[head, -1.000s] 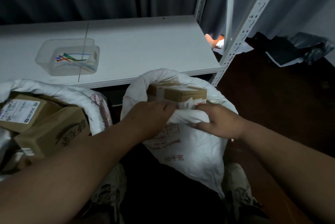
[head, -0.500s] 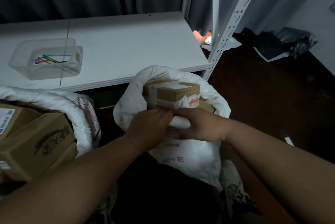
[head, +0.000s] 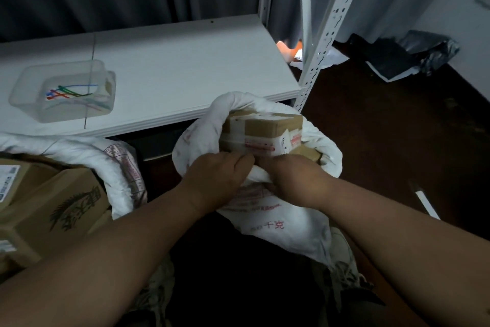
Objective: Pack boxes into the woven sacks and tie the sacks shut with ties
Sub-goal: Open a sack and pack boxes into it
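Just below centre, the left hand (head: 220, 181) and the right hand (head: 294, 181) meet knuckle to knuckle on the near rim of the white woven sack (head: 286, 228), each with fingers curled over and gripping a bunched fold of the cloth. Both forearms run in from 7 and 5 o'clock, bare, angled toward each other.

Fingertips of both hands are tucked into the fold and hidden. Inside the sack's open mouth sits a taped cardboard box (head: 265, 128), its lower part covered by the hands and the rim; a second box edge (head: 307, 153) peeks out at its right, hard to make out. Red print on the sack is mostly too crumpled to read.

At 9 o'clock a second woven sack (head: 111, 167) stands rolled open, holding brown cardboard boxes (head: 61, 207) cut off by the left edge. At 10 o'clock, on the smooth white worktop (head: 185, 67), a clear plastic tub (head: 63, 93) holds thin coloured ties (head: 71, 92), well apart from the hands. A perforated white metal upright (head: 323, 32) rises at 1 o'clock, and crumpled dark plastic (head: 413, 53) lies on the dark floor at 2 o'clock.
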